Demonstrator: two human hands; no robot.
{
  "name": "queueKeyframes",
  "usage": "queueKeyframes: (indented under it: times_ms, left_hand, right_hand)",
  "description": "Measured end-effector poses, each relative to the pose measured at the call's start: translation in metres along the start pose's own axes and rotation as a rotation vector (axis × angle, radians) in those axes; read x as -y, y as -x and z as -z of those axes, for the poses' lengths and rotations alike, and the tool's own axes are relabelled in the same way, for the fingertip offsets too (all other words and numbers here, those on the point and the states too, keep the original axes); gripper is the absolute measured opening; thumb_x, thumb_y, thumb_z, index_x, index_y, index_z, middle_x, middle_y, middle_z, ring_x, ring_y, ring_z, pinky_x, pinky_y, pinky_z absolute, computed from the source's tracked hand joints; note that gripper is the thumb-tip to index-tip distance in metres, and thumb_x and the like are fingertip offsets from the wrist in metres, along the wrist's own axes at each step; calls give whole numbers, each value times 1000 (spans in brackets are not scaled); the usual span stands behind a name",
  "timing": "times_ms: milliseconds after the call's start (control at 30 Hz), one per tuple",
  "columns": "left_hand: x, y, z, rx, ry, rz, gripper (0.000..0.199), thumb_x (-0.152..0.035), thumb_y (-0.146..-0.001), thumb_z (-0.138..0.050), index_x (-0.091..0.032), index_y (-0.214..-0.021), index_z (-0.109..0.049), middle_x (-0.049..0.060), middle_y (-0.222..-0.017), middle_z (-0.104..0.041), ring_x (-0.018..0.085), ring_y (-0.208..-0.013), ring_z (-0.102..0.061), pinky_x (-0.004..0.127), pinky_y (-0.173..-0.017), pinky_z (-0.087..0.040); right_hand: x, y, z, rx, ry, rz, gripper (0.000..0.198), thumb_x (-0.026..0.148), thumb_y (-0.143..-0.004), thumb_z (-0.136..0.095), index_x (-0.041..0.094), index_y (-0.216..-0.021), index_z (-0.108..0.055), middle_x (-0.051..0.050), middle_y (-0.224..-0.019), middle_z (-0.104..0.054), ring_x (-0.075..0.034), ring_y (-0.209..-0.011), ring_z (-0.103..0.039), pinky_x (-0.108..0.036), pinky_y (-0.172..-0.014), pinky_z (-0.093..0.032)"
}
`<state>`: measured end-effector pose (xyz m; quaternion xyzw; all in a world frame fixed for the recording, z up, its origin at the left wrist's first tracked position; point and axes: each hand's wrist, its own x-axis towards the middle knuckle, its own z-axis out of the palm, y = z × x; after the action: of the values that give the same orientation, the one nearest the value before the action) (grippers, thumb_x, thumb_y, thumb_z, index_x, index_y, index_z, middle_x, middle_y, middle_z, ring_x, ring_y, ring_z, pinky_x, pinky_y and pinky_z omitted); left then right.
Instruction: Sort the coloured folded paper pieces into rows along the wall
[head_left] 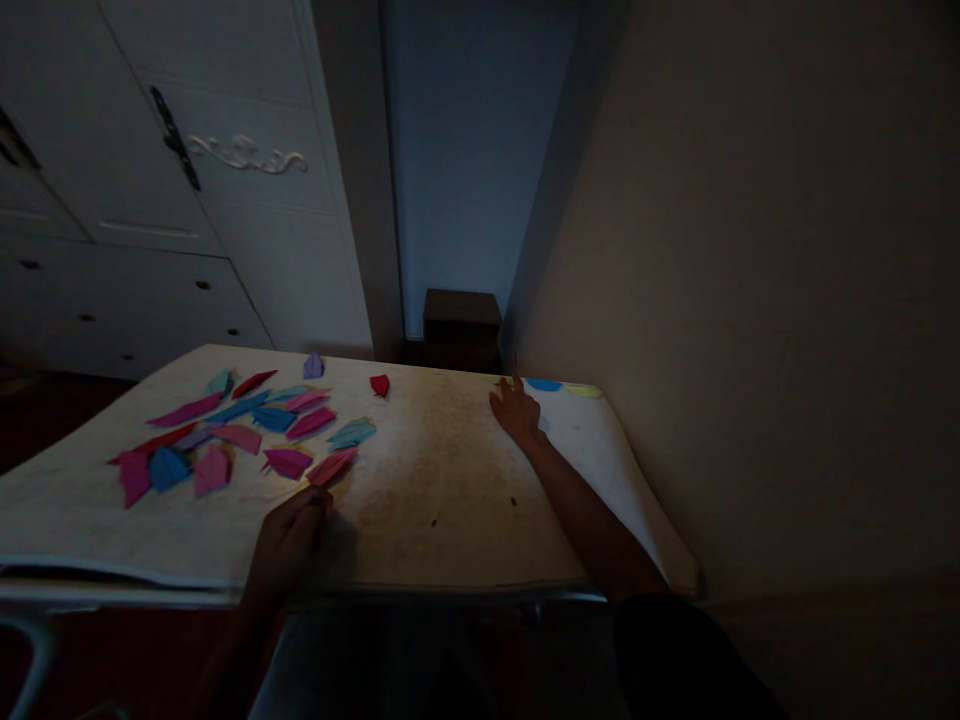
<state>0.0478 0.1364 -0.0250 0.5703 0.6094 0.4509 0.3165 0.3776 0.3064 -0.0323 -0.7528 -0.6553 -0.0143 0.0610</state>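
My right hand [516,408] reaches to the far edge of the table, fingers spread and pointing away from me. Its fingertips touch the cover beside a blue patch [544,385] and a yellow-green patch [583,391]. Closer to me, my left hand [294,525] rests on the table with curled fingers; whether anything is inside them is hidden. Just beyond it lies a pink folded paper piece [332,466]. Several more folded pieces spread out to the left, among them a teal one [352,432] and a magenta one [288,462]. A small red piece [380,384] lies apart near the back.
The pale table cover [427,545] has brownish stains and two small dark marks. A wall [750,300] runs along the right side. White cabinets [262,250] stand behind on the left. A small brown box-like stand [462,306] is beyond the table.
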Motion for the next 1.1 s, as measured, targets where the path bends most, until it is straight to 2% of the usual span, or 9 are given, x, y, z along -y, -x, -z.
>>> queueKeyframes:
  times_ms: [167, 467, 700, 900, 1000, 1100]
  left_hand:
    - [2, 0, 0, 8, 37, 55, 22, -38, -71, -44, -21, -59, -50, -5, -46, -42, 13, -43, -39, 24, -42, -31]
    - [-3, 1, -1, 18, 93, 22, 19, -35, -71, -43, -21, -58, -49, -5, -46, -40, 12, -43, -38, 23, -42, -30]
    - [1, 2, -1, 51, 169, 6, 22, -36, -73, -43, -21, -58, -48, -6, -47, -39, 11, -42, -36, 22, -42, -28]
    - [4, 2, -1, 54, 199, -41, 22, -37, -73, -42, -21, -59, -49, -5, -47, -39, 12, -43, -36, 23, -44, -29]
    - [8, 3, -1, 58, 227, -53, 22, -36, -74, -43, -21, -59, -48, -5, -47, -39, 12, -44, -36, 23, -44, -28]
    - [10, 4, -2, 72, 242, -65, 19, -33, -74, -44, -20, -61, -51, -4, -49, -41, 12, -45, -38, 23, -44, -28]
  right_hand:
    - [1, 3, 1, -17, -8, -6, 54, 48, -98, -29, 24, -145, -37, -14, -153, -27, -24, -104, -62, -37, -85, -48]
    - [4, 14, 2, -49, -25, 57, 44, 38, -97, -35, 25, -138, -45, -11, -138, -43, -19, -96, -63, -29, -76, -49]
    - [9, 23, 1, -97, -21, 20, 46, 39, -97, -35, 22, -138, -45, -14, -145, -33, -20, -94, -64, -30, -72, -49]
    - [14, 37, 5, -118, -53, 30, 41, 35, -97, -38, 20, -133, -49, -13, -144, -37, -18, -93, -63, -28, -72, -46]
    - [21, 54, 10, -109, -97, 60, 31, 32, -96, -39, 19, -119, -56, -10, -129, -53, -15, -89, -63, -25, -68, -43]
    - [32, 79, 12, -60, -138, 101, 27, 35, -96, -39, 18, -101, -59, -4, -91, -66, -15, -74, -62, -24, -60, -36]
